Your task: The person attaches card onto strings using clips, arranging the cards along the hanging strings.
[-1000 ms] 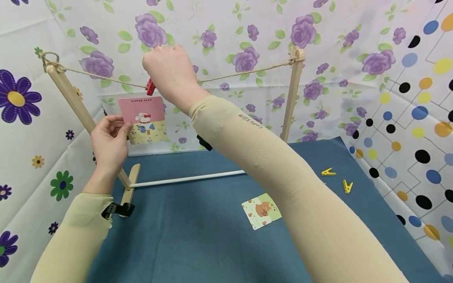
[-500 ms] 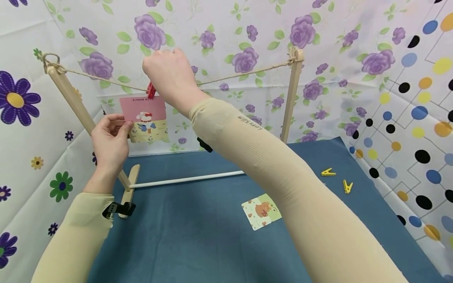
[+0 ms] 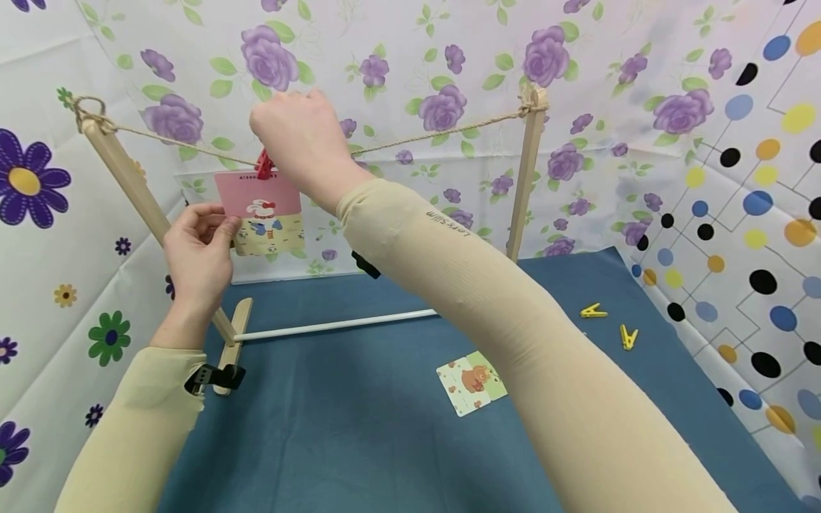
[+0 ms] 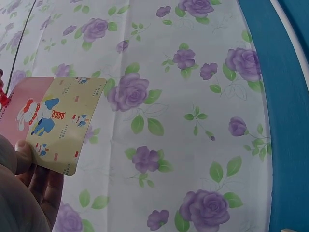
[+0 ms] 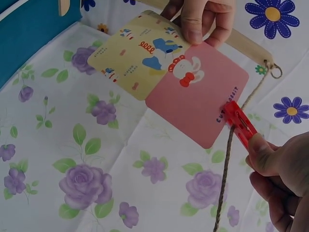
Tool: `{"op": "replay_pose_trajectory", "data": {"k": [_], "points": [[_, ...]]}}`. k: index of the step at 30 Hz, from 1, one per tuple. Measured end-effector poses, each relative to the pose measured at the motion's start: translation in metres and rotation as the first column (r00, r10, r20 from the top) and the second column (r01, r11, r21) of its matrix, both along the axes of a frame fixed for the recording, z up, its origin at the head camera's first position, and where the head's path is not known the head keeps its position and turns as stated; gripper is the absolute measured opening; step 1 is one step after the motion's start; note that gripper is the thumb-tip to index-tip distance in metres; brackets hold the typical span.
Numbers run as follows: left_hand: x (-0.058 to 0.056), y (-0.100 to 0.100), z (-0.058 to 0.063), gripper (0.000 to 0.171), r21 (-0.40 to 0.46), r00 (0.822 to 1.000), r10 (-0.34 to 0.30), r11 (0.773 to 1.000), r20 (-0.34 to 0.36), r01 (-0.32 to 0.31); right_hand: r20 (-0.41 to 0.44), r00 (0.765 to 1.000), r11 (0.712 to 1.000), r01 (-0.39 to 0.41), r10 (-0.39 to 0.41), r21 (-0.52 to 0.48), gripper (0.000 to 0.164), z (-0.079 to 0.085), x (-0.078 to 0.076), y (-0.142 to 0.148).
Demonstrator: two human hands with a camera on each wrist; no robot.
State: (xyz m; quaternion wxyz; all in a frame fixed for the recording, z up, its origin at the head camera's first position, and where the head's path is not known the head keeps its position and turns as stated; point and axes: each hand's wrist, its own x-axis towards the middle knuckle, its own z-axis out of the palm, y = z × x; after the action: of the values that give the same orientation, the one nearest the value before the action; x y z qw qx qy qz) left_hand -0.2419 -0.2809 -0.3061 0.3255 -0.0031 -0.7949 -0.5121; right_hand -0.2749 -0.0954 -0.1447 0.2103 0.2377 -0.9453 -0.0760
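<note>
A pink and yellow card (image 3: 259,210) with a white rabbit on it hangs upright just below the twine line (image 5: 227,169). My left hand (image 3: 199,246) pinches its left edge between thumb and fingers. In my right hand (image 3: 301,135) a red clothespin (image 5: 240,124) is pinched at its handle end, and its tip overlaps the card's top edge, right at the twine. From the head camera the right fingers are mostly hidden behind the back of the hand. The left wrist view shows the card (image 4: 53,116) with the left thumb (image 4: 23,157) on its front.
Two wooden posts (image 3: 527,178) hold up the twine, with a white rod (image 3: 340,325) low between them. On the blue cloth (image 3: 359,427) lies a bear card (image 3: 471,383), partly covered by the right sleeve. Two yellow clothespins (image 3: 628,337) lie at the right.
The red clothespin has come down from above the card onto its top edge, then shifted slightly left with the right hand. The card rose slightly; the left hand keeps its pinch.
</note>
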Motion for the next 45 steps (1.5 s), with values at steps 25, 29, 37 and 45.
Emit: {"op": "replay_pose_trajectory", "data": {"k": [25,29,37,45], "points": [[0.003,-0.001,0.005,0.018,0.038,1.000,0.016,0.999,0.004,-0.016,-0.042,0.999,1.000,-0.019,0.019,0.017,0.037,-0.005,0.007,-0.009],[0.003,-0.001,0.004,0.017,0.041,1.000,0.015,0.999,-0.002,-0.015,-0.047,0.999,0.999,-0.020,0.021,0.025,0.035,-0.005,0.008,-0.008],[0.003,-0.003,0.004,0.023,0.022,1.000,0.010,1.000,-0.002,-0.010,-0.004,1.000,0.999,-0.027,0.028,0.047,0.032,-0.004,0.009,-0.005],[0.004,-0.001,0.004,0.027,0.016,1.000,0.025,1.000,0.018,-0.025,0.100,0.992,0.997,-0.083,0.083,-0.003,0.041,-0.004,0.009,0.005]]}}
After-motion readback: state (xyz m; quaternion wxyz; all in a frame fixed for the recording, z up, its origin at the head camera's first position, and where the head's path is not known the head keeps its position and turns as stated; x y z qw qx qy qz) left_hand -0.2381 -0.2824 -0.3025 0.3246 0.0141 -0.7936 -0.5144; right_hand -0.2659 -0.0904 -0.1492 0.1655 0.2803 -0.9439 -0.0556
